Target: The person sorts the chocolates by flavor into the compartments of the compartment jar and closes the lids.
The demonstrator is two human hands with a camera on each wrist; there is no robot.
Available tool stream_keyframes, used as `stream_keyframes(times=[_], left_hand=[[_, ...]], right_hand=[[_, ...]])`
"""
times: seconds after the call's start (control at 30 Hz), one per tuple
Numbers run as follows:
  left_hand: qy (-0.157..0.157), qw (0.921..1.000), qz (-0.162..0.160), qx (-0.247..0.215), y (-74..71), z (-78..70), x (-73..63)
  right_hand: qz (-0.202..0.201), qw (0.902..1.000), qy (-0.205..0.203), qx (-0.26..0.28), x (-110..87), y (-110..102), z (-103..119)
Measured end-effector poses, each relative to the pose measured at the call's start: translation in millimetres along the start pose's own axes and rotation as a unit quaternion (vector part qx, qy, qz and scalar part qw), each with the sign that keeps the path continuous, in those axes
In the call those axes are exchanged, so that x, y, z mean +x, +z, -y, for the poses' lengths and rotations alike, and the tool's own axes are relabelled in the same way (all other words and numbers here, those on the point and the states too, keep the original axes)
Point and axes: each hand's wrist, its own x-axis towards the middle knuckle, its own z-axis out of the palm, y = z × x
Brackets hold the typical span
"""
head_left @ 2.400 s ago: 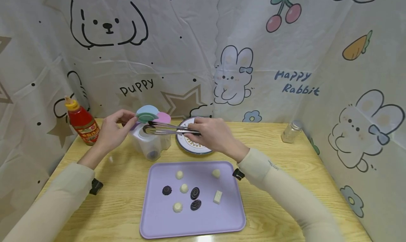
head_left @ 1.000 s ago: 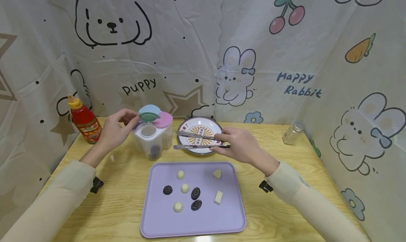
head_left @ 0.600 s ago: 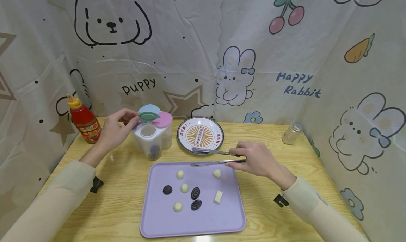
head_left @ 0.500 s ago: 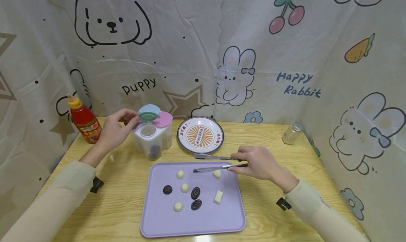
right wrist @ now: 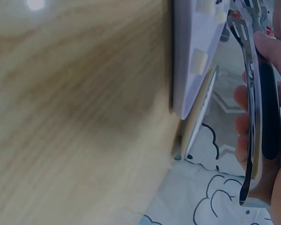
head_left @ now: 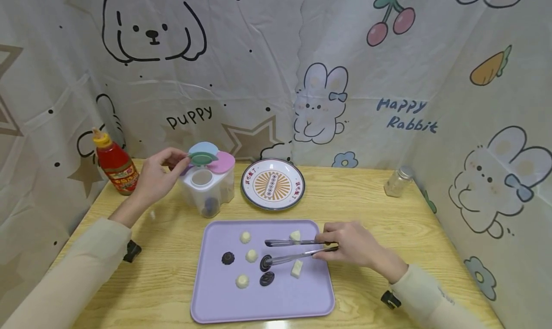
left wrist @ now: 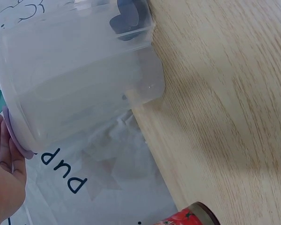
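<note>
My left hand (head_left: 161,175) holds up the green lid (head_left: 202,158) of a clear multi-compartment container (head_left: 188,187), whose round opening is uncovered; something dark shows low inside. My right hand (head_left: 358,247) grips metal tongs (head_left: 297,258) by their dark handle (right wrist: 270,112), arms spread apart. The tongs reach over the purple tray (head_left: 224,305), with nothing between their tips. One tip overlaps a dark oval chocolate (head_left: 263,266). Another dark oval chocolate (head_left: 267,278) lies just below, and a round dark chocolate (head_left: 227,258) to the left. Several white pieces, including a white bar (head_left: 296,268), lie around them.
A patterned plate (head_left: 272,203) stands behind the tray, right of the container. At the far left is a red sauce bottle (head_left: 116,168) with a yellow cap. A small glass jar (head_left: 394,184) stands at the back right. Printed curtains enclose the wooden table (head_left: 366,195).
The right hand has drawn the tongs away from the container, past the plate, and down over the tray, the arms parting on the way. The left hand keeps hold of the green lid.
</note>
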Motion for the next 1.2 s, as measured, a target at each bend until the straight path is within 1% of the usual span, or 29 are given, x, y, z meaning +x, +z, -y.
stream_keyframes(times=[0.33,0.47,0.63,0.8,0.97,1.2], left_hand=[[-0.002,1.0,0.001,-0.003,0.1,0.2,-1.1],[0.001,1.0,-0.001,-0.004,0.3,0.2,-1.3],[0.002,1.0,-0.001,-0.003,0.2,-0.2,-1.2],[0.002,1.0,0.0,-0.004,0.3,0.1,-0.9],[0.003,1.0,0.0,-0.006,-0.1,0.1,-0.8],[0.005,1.0,0.0,-0.006,-0.7,0.5,-0.6]], right_hand=[[0.023,0.9997,0.004,0.012,-0.4,11.9,5.3],[0.03,0.9994,0.002,0.018,0.9,14.7,6.0],[0.034,0.9993,-0.006,0.012,4.1,15.2,7.5],[0.035,0.9994,-0.008,0.003,5.9,15.9,7.6],[0.034,0.9993,-0.012,0.007,6.3,16.3,7.4],[0.024,0.9994,-0.027,0.002,3.9,14.1,7.2]])
